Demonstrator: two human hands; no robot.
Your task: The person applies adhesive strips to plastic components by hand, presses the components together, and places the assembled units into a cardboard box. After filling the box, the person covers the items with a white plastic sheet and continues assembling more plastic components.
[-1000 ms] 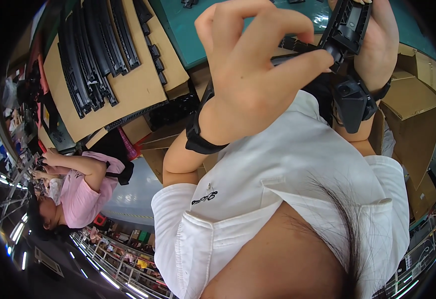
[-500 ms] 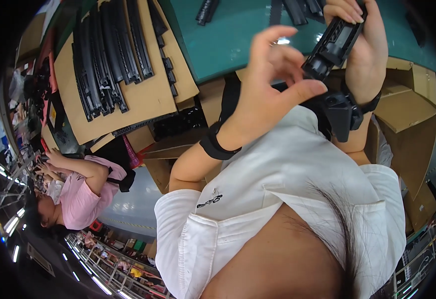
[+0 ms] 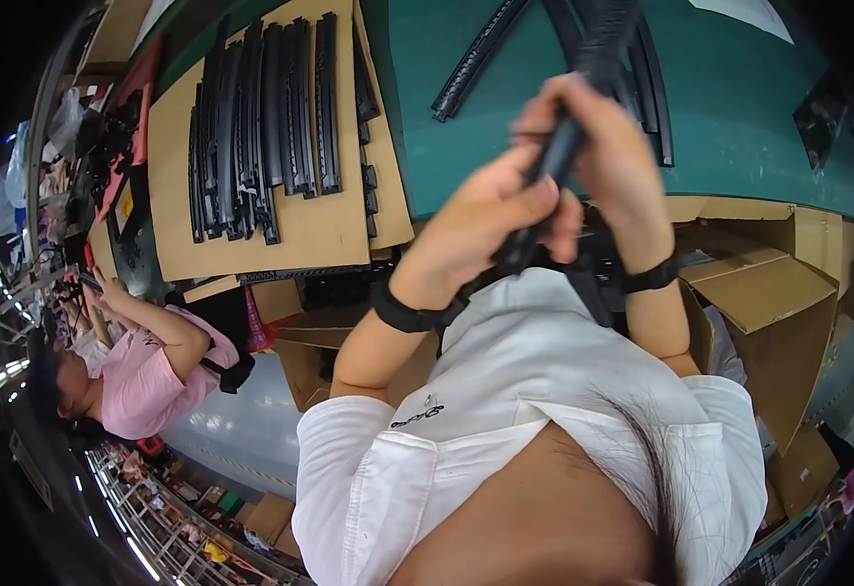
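A long black plastic strip [image 3: 563,148] slants between my hands, its far part blurred by motion over the table. My left hand [image 3: 493,203] is closed around its near end, close to my white shirt. Higher up the same strip, my right hand [image 3: 610,139] grips it, fingers curled. Black bands circle both wrists. Beyond the hands, more black strips [image 3: 480,61] lie on the green table [image 3: 739,117], some partly hidden behind the held one. To the left, a row of similar strips [image 3: 270,107] rests on a cardboard sheet [image 3: 178,195].
Open cardboard boxes [image 3: 769,288] stand below the table edge at the right. A dark plastic packet [image 3: 822,122] and a white sheet [image 3: 754,15] are on the table's right side. At the left, a person in a pink shirt [image 3: 158,361] works nearby.
The strip has swung from near the upper right to a position in front of my chest. My left hand, formerly with fingers spread beside it, has closed on its near end.
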